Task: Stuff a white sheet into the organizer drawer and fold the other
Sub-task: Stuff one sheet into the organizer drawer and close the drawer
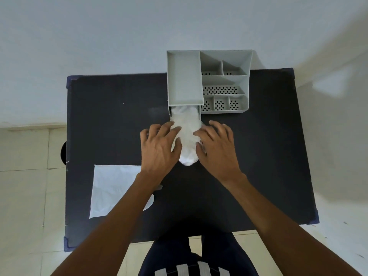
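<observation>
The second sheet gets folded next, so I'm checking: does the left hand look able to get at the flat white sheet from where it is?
Probably yes. The flat sheet lies open on the table, partly beneath the left forearm, nothing on top. The left hand is busy at the bunched sheet, though.

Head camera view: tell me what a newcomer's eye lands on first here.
Most striking is the crumpled white sheet at the centre of the black table, bunched between the left hand and right hand and spilling from the grey organizer's open drawer. Behind stands the grey plastic organizer, its perforated compartments bare. A second flat white sheet lies near the table's front left, partly under the left forearm.
</observation>
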